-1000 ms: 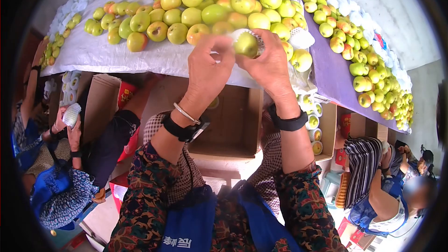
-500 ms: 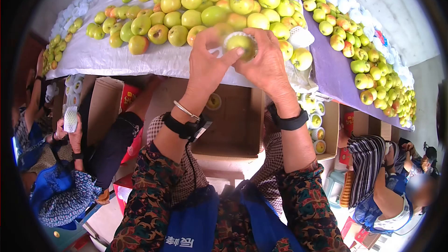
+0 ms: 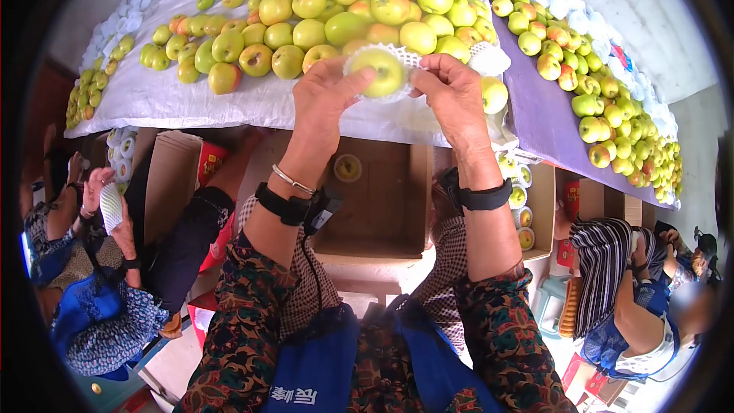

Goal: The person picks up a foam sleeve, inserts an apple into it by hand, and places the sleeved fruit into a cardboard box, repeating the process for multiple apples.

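Both my hands hold one yellow-green apple (image 3: 380, 70) between them, just above the front edge of the table. A white foam net sleeve (image 3: 404, 56) is stretched around the apple's sides. My left hand (image 3: 323, 96) pinches the sleeve and apple from the left, thumb on the fruit. My right hand (image 3: 451, 90) grips the sleeve from the right. Below my hands stands an open cardboard box (image 3: 380, 206) with one wrapped apple (image 3: 348, 167) in it.
A big heap of green and reddish apples (image 3: 306, 15) lies on a white sheet; more apples (image 3: 604, 99) cover a purple cloth at right. Boxes of wrapped apples (image 3: 520, 206) stand beneath. A person at left holds a wrapped apple (image 3: 112, 205); another person (image 3: 627, 298) sits at right.
The foam sleeve has been pulled wider and further around the apple. My hands have shifted slightly left and spread apart. The person at left has lowered the wrapped apple.
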The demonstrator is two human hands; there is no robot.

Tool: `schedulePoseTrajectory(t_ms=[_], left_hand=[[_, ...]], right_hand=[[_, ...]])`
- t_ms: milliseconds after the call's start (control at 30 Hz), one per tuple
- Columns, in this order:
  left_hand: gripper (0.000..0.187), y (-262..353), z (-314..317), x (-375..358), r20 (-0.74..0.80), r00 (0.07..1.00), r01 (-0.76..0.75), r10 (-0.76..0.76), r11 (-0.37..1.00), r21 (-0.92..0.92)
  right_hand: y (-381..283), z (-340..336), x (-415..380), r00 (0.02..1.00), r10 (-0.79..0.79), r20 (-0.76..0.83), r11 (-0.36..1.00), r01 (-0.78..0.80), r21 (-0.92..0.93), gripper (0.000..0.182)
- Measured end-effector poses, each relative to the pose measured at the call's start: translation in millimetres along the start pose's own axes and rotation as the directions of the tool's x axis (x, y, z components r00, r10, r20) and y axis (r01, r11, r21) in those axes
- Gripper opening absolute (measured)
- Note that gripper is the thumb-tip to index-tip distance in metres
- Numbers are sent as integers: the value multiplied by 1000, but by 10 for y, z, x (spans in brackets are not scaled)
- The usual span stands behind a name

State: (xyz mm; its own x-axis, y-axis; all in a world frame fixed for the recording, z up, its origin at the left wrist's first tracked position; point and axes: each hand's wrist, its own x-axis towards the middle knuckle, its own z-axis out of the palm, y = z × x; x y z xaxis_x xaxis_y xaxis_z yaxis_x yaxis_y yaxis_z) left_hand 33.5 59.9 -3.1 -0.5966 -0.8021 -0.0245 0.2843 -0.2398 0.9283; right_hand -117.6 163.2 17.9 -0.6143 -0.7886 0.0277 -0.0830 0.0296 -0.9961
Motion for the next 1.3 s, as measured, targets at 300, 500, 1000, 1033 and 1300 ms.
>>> schedulePoseTrajectory(t_ms=[300, 500, 1000, 1033, 1300], left_hand=[[40, -36, 30, 18, 3, 992, -122, 123, 989, -79], [35, -21, 7, 14, 30, 999, -35, 41, 983, -180], [12, -57, 10, -19, -14, 841, -483, 541, 760, 435], [12, -60, 9, -22, -20, 869, -432, 494, 780, 453], [18, -40, 119, -112, -51, 796, -470, 604, 668, 577]], right_hand=[[-23, 14, 13, 985, -168, 29, 984, 169, -54, 49], [-112, -42, -44, 955, 144, 258, 984, -167, 67, 75], [-7, 126, 9, 986, 136, 98, 972, -113, -208, 64], [-55, 134, -16, 985, 150, 88, 979, -136, -151, 64], [-8, 116, 10, 980, 185, 67, 973, -173, -153, 62]])
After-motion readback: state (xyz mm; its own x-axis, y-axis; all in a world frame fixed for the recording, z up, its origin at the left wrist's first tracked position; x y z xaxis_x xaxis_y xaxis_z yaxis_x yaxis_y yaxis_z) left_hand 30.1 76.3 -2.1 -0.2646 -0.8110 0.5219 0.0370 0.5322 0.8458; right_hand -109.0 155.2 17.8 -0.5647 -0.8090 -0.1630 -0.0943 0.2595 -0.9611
